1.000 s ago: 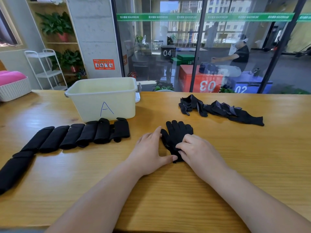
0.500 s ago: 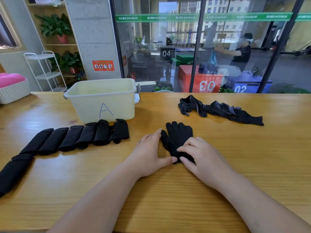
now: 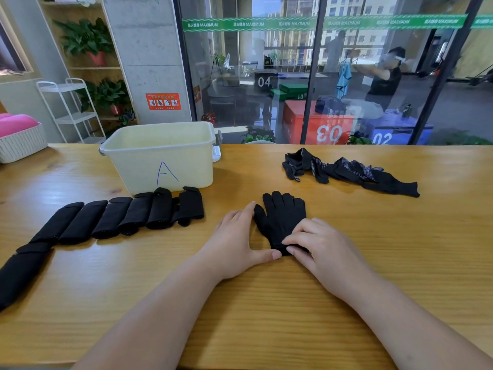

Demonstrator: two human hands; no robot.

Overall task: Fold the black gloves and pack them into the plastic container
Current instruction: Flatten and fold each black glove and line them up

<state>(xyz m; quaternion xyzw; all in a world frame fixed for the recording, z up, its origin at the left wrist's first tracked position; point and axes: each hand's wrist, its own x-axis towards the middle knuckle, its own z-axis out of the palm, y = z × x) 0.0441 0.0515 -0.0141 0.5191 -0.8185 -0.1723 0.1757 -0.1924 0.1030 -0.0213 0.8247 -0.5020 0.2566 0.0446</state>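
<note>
Black and laid flat, one glove [image 3: 282, 220] rests on the wooden counter [image 3: 293, 303] with its fingers pointing away from the person and its cuff nearest them. The left hand [image 3: 234, 241] lies released, palm down on the counter, with its fingers straight along the glove's left edge and its thumb stretched out to touch the cuff. The right hand [image 3: 325, 247] covers the cuff's right corner, its fingers laid across the fabric; I cannot tell whether they pinch the cuff or only press on it.

To the left, a row of folded gloves [image 3: 128, 217] runs side by side in a curve towards the counter's near left edge. Just behind the row's right end stands the pale yellow plastic container [image 3: 165, 161], marked with a blue letter A on its front wall. Well to the right, near the far edge, a loose pile of unfolded gloves [image 3: 346, 170] lies spread out. A white woven basket [image 3: 21, 142] holding a pink cushion [image 3: 16, 124] sits at the far left corner. Behind the counter is a glass wall [image 3: 266, 76] with a person [image 3: 384, 76] beyond it.
</note>
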